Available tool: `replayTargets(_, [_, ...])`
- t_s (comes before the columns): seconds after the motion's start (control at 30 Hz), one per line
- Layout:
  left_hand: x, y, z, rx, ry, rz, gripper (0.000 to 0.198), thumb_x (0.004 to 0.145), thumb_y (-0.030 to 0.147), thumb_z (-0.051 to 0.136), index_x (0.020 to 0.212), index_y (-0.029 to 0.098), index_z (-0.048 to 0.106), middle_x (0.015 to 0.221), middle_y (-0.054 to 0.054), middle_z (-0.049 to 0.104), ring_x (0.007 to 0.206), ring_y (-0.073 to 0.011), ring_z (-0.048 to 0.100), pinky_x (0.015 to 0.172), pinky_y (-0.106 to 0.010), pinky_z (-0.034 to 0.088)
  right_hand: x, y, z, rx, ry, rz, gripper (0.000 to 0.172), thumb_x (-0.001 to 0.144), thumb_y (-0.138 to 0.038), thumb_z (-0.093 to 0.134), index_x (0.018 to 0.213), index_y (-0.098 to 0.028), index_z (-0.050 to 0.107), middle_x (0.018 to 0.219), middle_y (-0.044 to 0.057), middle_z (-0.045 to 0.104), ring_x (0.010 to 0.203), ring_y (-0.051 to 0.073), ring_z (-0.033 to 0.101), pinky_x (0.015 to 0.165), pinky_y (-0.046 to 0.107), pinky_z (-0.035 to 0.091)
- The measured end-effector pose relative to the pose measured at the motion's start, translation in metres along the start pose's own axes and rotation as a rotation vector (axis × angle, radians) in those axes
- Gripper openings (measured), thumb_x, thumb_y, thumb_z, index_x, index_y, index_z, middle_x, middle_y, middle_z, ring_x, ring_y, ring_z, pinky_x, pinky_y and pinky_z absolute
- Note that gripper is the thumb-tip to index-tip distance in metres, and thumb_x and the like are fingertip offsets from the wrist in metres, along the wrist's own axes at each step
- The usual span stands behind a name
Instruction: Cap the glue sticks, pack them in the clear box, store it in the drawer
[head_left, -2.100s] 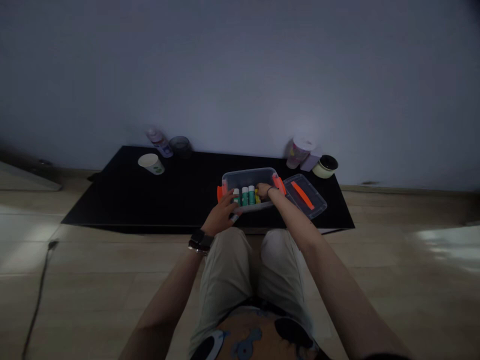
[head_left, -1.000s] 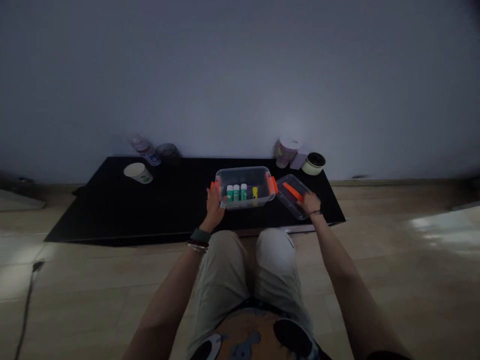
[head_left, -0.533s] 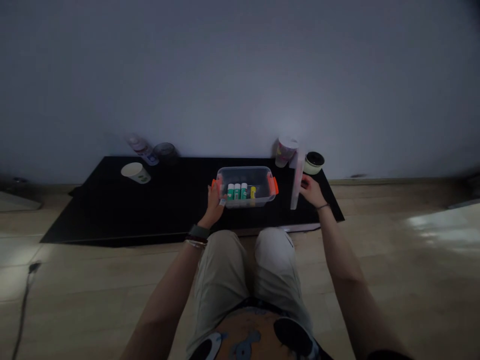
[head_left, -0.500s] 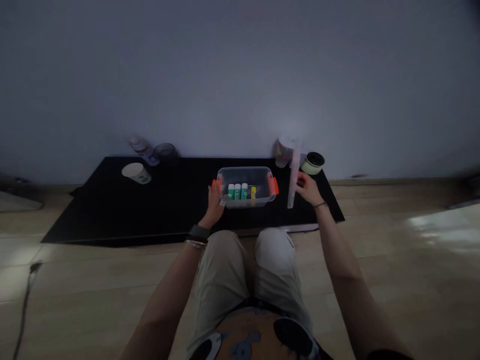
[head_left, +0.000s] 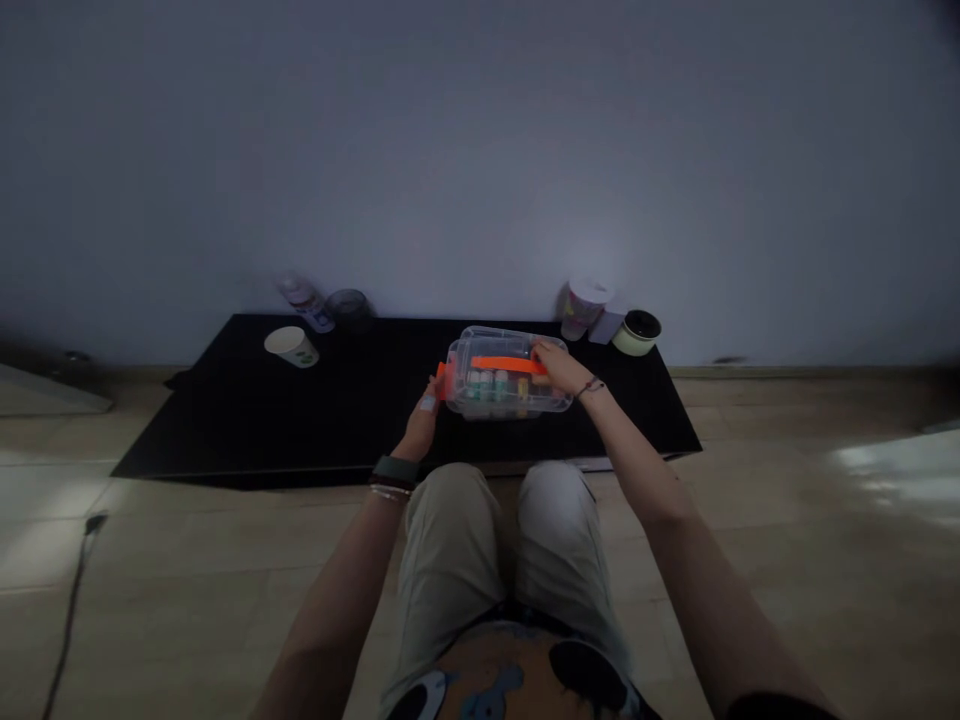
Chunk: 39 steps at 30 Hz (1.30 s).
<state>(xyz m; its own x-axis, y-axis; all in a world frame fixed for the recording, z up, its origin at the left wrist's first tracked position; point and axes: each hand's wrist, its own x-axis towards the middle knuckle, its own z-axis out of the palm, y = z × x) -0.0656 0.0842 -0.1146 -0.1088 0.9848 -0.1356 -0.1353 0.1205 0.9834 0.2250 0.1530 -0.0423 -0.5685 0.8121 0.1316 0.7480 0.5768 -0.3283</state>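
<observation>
A clear plastic storage box [head_left: 491,412] sits near the middle of the black table. Over it lies its clear lid [head_left: 551,400], slightly askew, with an orange handle [head_left: 501,364] across the top. My right hand [head_left: 556,364] grips the right end of that handle. At the box's left end, my left hand [head_left: 422,418] holds the side by the orange latch [head_left: 443,382], its fingers partly hidden. Three small green tubes with white caps [head_left: 487,384] and a yellow one [head_left: 523,388] show through the lid.
On the black table [head_left: 360,425], a paper cup [head_left: 292,346], a bottle [head_left: 309,305] and a dark round container [head_left: 349,308] stand at the left. A plastic cup [head_left: 583,308], a small pale box [head_left: 606,324] and a light-green tin [head_left: 637,334] stand at the back right.
The lid, held upright right of the box before, has swung left and down over it in my right hand. My left hand stays at the box's left end. The view has shifted slightly.
</observation>
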Motion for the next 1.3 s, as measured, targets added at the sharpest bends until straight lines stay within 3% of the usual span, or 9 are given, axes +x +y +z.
replayTargets(0.13, [0.003, 0.001, -0.002, -0.087, 0.029, -0.016, 0.057, 0.098, 0.053, 0.041, 0.142, 0.019, 0.054, 0.152, -0.009, 0.049, 0.143, -0.0282, 0.042, 0.121, -0.049, 0.031, 0.007, -0.009, 0.007, 0.012, -0.035, -0.03, 0.025, 0.078, -0.022, 0.074, 0.097, -0.014, 0.06, 0.121, 0.017, 0.06, 0.119, 0.03, 0.056, 0.101, 0.046, 0.045])
replayTargets(0.23, [0.005, 0.002, -0.004, -0.011, 0.015, 0.056, 0.06, 0.096, 0.053, 0.046, 0.143, 0.016, 0.052, 0.151, -0.012, 0.049, 0.142, -0.0288, 0.044, 0.12, -0.047, 0.033, 0.007, -0.013, 0.01, 0.024, -0.046, -0.03, 0.028, 0.079, -0.02, 0.072, 0.104, -0.013, 0.062, 0.135, 0.019, 0.056, 0.135, 0.031, 0.047, 0.11, 0.049, 0.039])
replayTargets(0.4, [0.015, 0.009, -0.006, 0.317, -0.015, 0.231, 0.057, 0.096, 0.041, 0.049, 0.148, 0.018, 0.046, 0.16, -0.011, 0.037, 0.151, -0.0278, 0.027, 0.126, -0.046, 0.018, 0.001, -0.014, 0.007, 0.01, 0.012, -0.009, 0.039, 0.09, -0.029, 0.062, 0.123, -0.01, 0.061, 0.145, 0.019, 0.051, 0.144, 0.029, 0.038, 0.118, 0.047, 0.032])
replayTargets(0.57, [0.041, 0.022, 0.007, 0.617, -0.137, 0.392, 0.065, 0.093, 0.029, 0.049, 0.154, 0.014, 0.034, 0.164, -0.015, 0.024, 0.154, -0.0305, 0.009, 0.125, -0.053, 0.011, -0.001, -0.018, 0.009, -0.093, 0.077, 0.204, 0.06, 0.098, -0.049, 0.049, 0.147, -0.014, 0.047, 0.158, 0.015, 0.038, 0.151, 0.032, 0.024, 0.121, 0.052, 0.022])
replayTargets(0.77, [0.062, 0.035, 0.026, 0.928, -0.178, 0.313, 0.065, 0.094, 0.024, 0.043, 0.156, 0.012, 0.027, 0.165, -0.02, 0.018, 0.154, -0.0347, 0.008, 0.119, -0.064, 0.018, 0.004, -0.022, 0.016, -0.136, -0.011, 0.316, 0.064, 0.1, -0.054, 0.041, 0.155, -0.022, 0.037, 0.164, 0.01, 0.025, 0.153, 0.032, 0.016, 0.12, 0.053, 0.024])
replayTargets(0.97, [0.052, 0.042, 0.031, 1.104, -0.204, 0.228, 0.068, 0.097, 0.027, 0.036, 0.159, 0.009, 0.017, 0.167, -0.018, 0.007, 0.154, -0.0344, 0.009, 0.119, -0.062, 0.023, 0.003, -0.023, 0.019, -0.153, -0.014, 0.321, 0.064, 0.101, -0.054, 0.038, 0.157, -0.025, 0.033, 0.166, 0.008, 0.022, 0.154, 0.031, 0.013, 0.12, 0.053, 0.024])
replayTargets(1.3, [0.038, 0.054, 0.038, 1.31, -0.164, 0.227, 0.066, 0.097, 0.029, 0.035, 0.159, 0.015, 0.019, 0.167, -0.014, 0.012, 0.154, -0.0312, 0.015, 0.119, -0.059, 0.025, 0.007, -0.023, 0.019, -0.129, -0.037, 0.344, 0.065, 0.1, -0.058, 0.037, 0.155, -0.025, 0.036, 0.166, 0.007, 0.023, 0.154, 0.031, 0.013, 0.119, 0.056, 0.026])
